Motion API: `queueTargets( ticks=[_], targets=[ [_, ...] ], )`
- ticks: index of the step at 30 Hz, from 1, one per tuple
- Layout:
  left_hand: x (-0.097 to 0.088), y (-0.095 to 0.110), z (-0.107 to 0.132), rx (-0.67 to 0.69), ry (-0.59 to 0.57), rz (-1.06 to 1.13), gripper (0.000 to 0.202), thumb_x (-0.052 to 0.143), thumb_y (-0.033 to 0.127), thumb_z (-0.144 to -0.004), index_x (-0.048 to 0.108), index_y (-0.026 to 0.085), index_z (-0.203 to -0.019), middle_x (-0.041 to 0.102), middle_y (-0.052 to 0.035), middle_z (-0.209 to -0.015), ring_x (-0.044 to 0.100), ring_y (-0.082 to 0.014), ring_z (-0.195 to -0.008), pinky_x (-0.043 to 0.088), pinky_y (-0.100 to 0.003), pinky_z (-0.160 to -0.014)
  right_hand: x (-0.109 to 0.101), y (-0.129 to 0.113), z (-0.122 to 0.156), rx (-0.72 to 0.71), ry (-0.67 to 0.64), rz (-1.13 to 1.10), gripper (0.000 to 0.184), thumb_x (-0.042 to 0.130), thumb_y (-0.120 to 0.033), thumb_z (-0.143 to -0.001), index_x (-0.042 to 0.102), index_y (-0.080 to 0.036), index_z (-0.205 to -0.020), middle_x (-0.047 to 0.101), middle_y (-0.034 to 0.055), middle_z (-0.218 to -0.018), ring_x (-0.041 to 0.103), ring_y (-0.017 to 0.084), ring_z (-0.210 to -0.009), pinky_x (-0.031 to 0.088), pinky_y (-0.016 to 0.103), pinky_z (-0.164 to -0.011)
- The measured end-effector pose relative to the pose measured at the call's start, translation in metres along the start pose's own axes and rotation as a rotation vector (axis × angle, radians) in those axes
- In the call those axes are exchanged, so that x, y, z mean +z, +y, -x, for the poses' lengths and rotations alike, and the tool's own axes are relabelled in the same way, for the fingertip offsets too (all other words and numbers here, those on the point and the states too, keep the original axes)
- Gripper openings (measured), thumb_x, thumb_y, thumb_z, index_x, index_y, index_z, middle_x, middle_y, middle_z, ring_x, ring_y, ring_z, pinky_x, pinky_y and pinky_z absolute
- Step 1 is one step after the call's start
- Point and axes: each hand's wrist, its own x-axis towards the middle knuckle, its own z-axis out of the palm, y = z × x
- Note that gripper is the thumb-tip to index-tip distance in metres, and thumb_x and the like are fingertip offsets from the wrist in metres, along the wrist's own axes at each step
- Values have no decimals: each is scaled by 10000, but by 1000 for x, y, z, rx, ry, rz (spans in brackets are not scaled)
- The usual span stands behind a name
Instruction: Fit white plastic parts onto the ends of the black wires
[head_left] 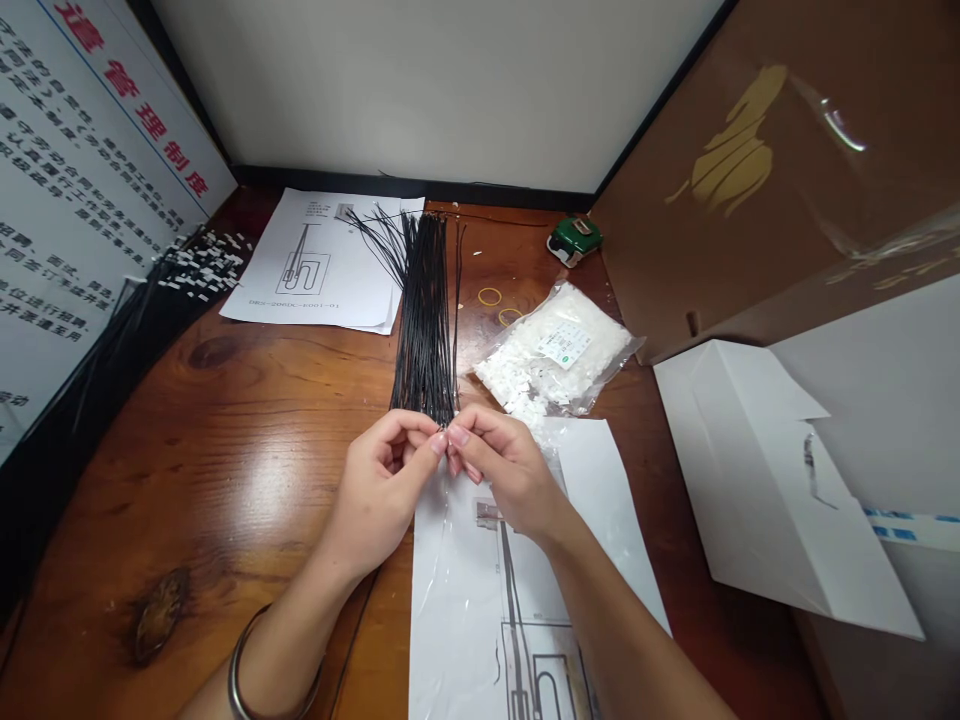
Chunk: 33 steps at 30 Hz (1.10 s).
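My left hand (382, 490) and my right hand (502, 465) meet at the near end of a bundle of thin black wires (424, 310). Both are closed in a pinch, fingertips touching. A single black wire (356, 645) runs from under my left wrist toward the near edge, and its other end seems to be in my left fingers. What my right fingertips pinch is too small and covered to make out. Just beyond my right hand lies a clear bag of small white connectors (577, 330), with several spilled at its opening.
Under my forearms lies a printed drawing sheet (450, 620); further back are more printed sheets (262, 270). A green tape measure (574, 240) and yellow rubber bands (490, 296) sit behind the bag. Wires with white ends (202, 265) line the left; a brown box (750, 250) and white carton (757, 470) stand right.
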Motion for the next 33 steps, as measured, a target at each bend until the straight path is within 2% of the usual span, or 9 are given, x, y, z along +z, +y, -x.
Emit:
queueTargets(
  ticks=[4, 9, 14, 19, 27, 33],
  targets=[
    [1, 0, -1, 4, 12, 30, 118, 656, 285, -835, 619, 176, -808, 638, 16, -655, 578, -108, -600, 443, -214, -567, 1, -2, 0, 17, -12, 40, 362, 509, -455, -929, 502, -197, -674, 487, -36, -585, 386, 106, -526, 309, 269, -527],
    [1, 1, -2, 11, -3, 52, 90, 657, 251, -831, 609, 181, -802, 612, 33, -620, 564, -95, -566, 426, -204, -542, 2, -3, 0, -3, -34, 149, 376, 472, -436, -947, 518, -195, -663, 500, -24, -601, 426, 116, -558, 333, 272, -547],
    [0, 2, -2, -8, -9, 43, 97, 634, 266, -849, 619, 177, -810, 612, 22, -664, 520, -88, -558, 404, -213, -534, 1, -1, 0, -18, 16, 96, 343, 482, -396, -940, 541, -192, -670, 496, -32, -574, 389, 103, -507, 314, 262, -509],
    [-2, 5, -1, -30, -27, 9, 155, 626, 311, -840, 621, 175, -768, 564, 22, -636, 447, -91, -525, 375, -236, -522, 0, -3, -2, 33, 70, 28, 354, 537, -451, -891, 522, -192, -650, 480, -41, -532, 360, 94, -467, 293, 255, -476],
    [-5, 6, 0, -52, -71, 2, 226, 600, 373, -841, 614, 172, -739, 444, 30, -563, 357, -100, -513, 304, -239, -478, 0, -7, 0, 11, -12, -22, 320, 546, -420, -864, 534, -192, -639, 485, -22, -561, 378, 110, -504, 303, 273, -504],
    [-7, 3, 0, -36, -112, -33, 252, 547, 363, -881, 600, 170, -729, 445, 26, -586, 352, -105, -535, 310, -246, -509, 1, -10, 1, 35, -42, -37, 330, 540, -437, -857, 523, -194, -633, 477, -12, -584, 390, 121, -530, 305, 278, -512]
  ],
)
